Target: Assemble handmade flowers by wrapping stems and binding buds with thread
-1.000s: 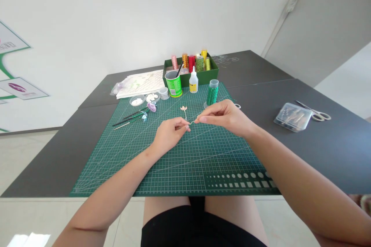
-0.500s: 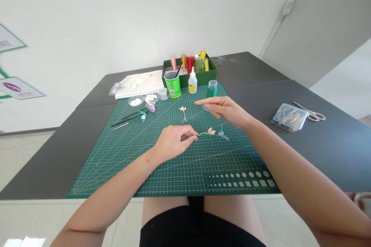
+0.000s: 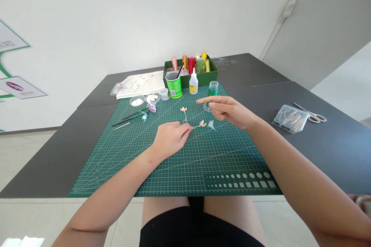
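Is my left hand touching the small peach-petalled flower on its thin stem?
Touching. The head view shows the left hand pinching the stem end of the small peach-petalled flower between thumb and finger, with no gap.

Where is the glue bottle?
In the head view, the glue bottle stands at the far edge of the green mat, between the green can and green spool.

Two hands: left hand (image 3: pixel 171 139), right hand (image 3: pixel 228 112). One green mat (image 3: pixel 174 166) on one dark counter (image 3: pixel 324 150). Two little peach flowers (image 3: pixel 202 124). One purple flower (image 3: pixel 151 107). Three small round dishes (image 3: pixel 137 101). One green cup (image 3: pixel 174 85). One glue bottle (image 3: pixel 193 83). One green box (image 3: pixel 213 72). One clear box (image 3: pixel 290 118). One pair of scissors (image 3: pixel 313 114).
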`<control>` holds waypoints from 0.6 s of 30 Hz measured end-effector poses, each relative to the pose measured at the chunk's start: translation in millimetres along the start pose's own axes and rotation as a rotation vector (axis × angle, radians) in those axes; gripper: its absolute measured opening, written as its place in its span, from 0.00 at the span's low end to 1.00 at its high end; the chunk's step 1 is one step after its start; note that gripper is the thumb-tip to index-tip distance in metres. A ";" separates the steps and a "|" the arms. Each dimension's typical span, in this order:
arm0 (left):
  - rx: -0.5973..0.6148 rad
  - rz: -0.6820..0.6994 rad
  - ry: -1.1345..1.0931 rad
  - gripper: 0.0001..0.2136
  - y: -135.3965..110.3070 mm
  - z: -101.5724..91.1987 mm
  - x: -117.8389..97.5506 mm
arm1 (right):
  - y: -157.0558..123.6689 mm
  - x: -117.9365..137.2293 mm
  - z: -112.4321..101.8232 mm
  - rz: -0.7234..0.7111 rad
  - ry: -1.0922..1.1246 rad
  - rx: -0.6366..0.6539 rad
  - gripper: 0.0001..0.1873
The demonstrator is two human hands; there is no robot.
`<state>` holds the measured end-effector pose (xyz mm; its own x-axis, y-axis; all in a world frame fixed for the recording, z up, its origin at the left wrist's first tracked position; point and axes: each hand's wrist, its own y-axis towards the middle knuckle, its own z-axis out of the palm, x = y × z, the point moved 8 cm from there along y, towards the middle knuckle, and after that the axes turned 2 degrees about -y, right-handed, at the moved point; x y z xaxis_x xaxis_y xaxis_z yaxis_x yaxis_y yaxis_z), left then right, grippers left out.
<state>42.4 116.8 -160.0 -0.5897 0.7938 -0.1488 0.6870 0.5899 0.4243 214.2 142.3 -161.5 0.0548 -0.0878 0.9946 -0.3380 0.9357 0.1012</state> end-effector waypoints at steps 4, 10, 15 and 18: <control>-0.027 -0.142 0.185 0.12 2.1 -5.1 18.9 | -6.1 9.1 -1.7 0.004 0.099 0.090 0.18; -0.067 -0.253 0.310 0.12 1.9 -14.2 28.9 | -9.2 3.3 -10.8 0.059 0.023 0.222 0.14; -0.301 -0.298 0.312 0.11 -2.3 -32.5 35.7 | -8.5 -13.1 4.5 0.155 0.039 0.322 0.15; -0.409 -0.330 0.274 0.09 -5.4 -41.3 44.5 | -7.6 -26.1 24.3 0.198 -0.054 0.432 0.15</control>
<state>-5.1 142.8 -132.0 -0.8699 0.4786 -0.1189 0.2610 0.6513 0.7125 192.5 129.2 -187.7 -0.0953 0.0492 0.9942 -0.6975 0.7093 -0.1020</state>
